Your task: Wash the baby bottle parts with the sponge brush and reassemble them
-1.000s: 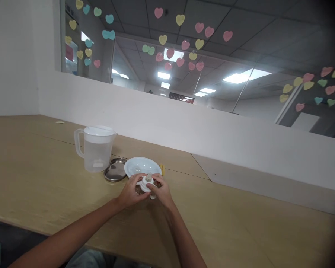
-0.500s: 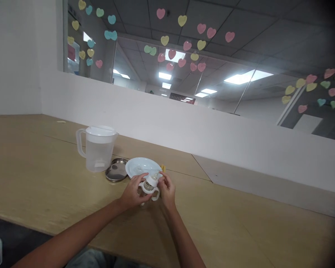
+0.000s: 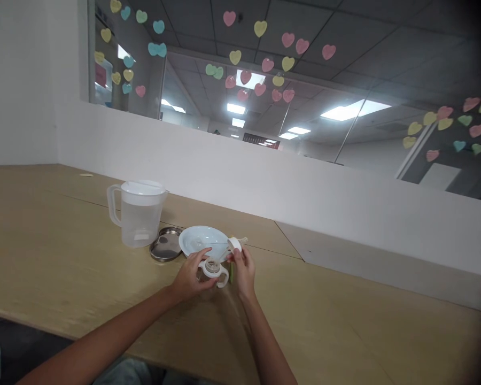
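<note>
My left hand (image 3: 190, 275) is closed around a clear baby bottle (image 3: 212, 267) with white side handles; its mouth faces up, uncovered. Just above and to the right, my right hand (image 3: 242, 270) pinches the white nipple cap (image 3: 234, 245), which is tilted and apart from the bottle. A pale nipple end pokes out on the cap's right side. Behind both hands lies a white plate (image 3: 190, 235) with a small clear item (image 3: 200, 242) on it. Part of something green (image 3: 231, 272) shows between the hands, its kind unclear.
A translucent lidded pitcher (image 3: 141, 214) holding clear liquid stands at the left. Between it and the plate is a round metal tray (image 3: 166, 246). Wooden tabletop (image 3: 324, 310) stretches to the right, with a white wall (image 3: 224, 171) and window behind.
My right hand has lifted the nipple cap off the bottle and moved it up and right, tipping it sideways. The left hand keeps its hold on the bottle.
</note>
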The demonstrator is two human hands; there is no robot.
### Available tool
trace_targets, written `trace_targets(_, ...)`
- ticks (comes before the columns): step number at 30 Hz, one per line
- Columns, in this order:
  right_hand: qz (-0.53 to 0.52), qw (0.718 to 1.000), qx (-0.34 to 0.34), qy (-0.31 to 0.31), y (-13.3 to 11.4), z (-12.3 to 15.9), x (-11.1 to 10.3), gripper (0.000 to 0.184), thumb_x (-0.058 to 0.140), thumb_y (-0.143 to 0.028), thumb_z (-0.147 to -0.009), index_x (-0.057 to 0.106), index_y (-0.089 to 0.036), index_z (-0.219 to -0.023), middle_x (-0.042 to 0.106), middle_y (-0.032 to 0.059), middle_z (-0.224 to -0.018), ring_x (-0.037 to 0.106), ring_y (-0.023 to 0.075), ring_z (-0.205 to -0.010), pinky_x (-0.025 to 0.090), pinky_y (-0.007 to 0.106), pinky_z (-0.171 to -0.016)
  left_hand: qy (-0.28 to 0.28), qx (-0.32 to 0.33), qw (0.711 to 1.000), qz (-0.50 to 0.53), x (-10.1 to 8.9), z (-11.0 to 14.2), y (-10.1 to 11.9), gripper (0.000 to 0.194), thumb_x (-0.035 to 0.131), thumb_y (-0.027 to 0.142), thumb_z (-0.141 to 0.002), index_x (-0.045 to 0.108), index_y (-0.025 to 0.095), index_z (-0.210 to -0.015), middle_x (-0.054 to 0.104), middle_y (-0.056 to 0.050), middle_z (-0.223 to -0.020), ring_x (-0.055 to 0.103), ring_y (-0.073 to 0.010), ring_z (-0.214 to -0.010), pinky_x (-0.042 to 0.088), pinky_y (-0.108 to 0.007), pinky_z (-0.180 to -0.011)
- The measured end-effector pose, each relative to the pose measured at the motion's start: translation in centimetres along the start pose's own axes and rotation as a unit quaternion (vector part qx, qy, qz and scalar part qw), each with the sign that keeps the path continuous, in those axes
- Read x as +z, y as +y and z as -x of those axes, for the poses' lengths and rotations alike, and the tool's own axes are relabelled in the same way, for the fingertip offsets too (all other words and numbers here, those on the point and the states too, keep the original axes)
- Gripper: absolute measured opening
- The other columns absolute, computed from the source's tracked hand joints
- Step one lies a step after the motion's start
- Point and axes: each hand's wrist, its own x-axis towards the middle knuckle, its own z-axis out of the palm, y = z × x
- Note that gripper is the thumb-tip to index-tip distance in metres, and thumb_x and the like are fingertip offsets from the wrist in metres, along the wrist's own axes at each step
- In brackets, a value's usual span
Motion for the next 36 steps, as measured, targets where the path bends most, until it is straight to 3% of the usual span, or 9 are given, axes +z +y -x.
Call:
trace_targets(4,-0.139,0.984,0.095,-0.053,-0.7,-0.5,-0.2,0.048,0.070,-0.047,-0.072,0.057,-0.018,-0.108,0.067,0.0060,-0.095,0.062,0.0120,-0.070,0.050,0.022,-0.061,-0.001,-0.003,1.000,0.000,0.0,-0.1,0.1,0.068,0.068,0.035,-0.070,0.040,0.018,-0.129,0.060,-0.012,-0.115,0.057,-0.0249,-0.104,0.046,-0.040,-0.090)
trace_targets(9,-0.250,0.952,0.165,-0.061,-1.1,-0.7,-0.8,0.049,0.075,-0.033,-0.069,0.053,-0.024,-0.112,0.067,0.0049,-0.100,0.064,0.0152,-0.092,0.054,0.028,-0.082,0.001,-0.011,1.000,0.003,0.2,-0.1,0.0,0.067,0.068,0.039,-0.071,0.041,0.018,-0.128,0.058,-0.012,-0.116,0.058,-0.0250,-0.103,0.046,-0.041,-0.089)
trace_targets(13,-0.297,0.940,0.160,-0.045,-1.4,-0.9,-1.2,0.037,0.074,-0.025,-0.071,0.058,-0.022,-0.104,0.066,0.0053,-0.101,0.061,0.0161,-0.104,0.049,0.032,-0.096,0.013,-0.008,1.000,0.006,0.2,-0.1,0.1,0.066,0.068,0.040,-0.070,0.044,0.018,-0.127,0.059,-0.012,-0.115,0.058,-0.0248,-0.102,0.047,-0.040,-0.089)
trace_targets(18,-0.329,0.934,0.141,-0.013,-2.0,-1.5,-2.2,0.016,0.067,-0.023,-0.078,0.062,-0.019,-0.092,0.064,0.0066,-0.103,0.055,0.0167,-0.114,0.045,0.033,-0.103,0.008,-0.010,1.000,0.012,0.2,-0.1,0.0,0.068,0.069,0.040,-0.069,0.043,0.019,-0.128,0.059,-0.012,-0.116,0.058,-0.0247,-0.104,0.046,-0.040,-0.091)
trace_targets(22,-0.354,0.925,0.136,0.010,-1.9,-1.8,-2.8,0.018,0.068,-0.022,-0.077,0.061,-0.018,-0.093,0.065,0.0060,-0.102,0.054,0.0154,-0.115,0.043,0.030,-0.105,-0.001,-0.006,1.000,0.008,0.1,-0.1,0.0,0.067,0.069,0.039,-0.070,0.042,0.018,-0.129,0.058,-0.013,-0.119,0.057,-0.0245,-0.105,0.045,-0.040,-0.092)
trace_targets(36,-0.318,0.936,0.148,-0.034,-0.4,-1.2,-1.4,0.029,0.072,-0.022,-0.071,0.059,-0.020,-0.097,0.066,0.0059,-0.101,0.059,0.0169,-0.108,0.043,0.035,-0.103,0.011,-0.006,1.000,0.006,0.1,-0.1,0.2,0.066,0.069,0.042,-0.070,0.045,0.019,-0.127,0.058,-0.012,-0.120,0.057,-0.0251,-0.106,0.046,-0.040,-0.092)
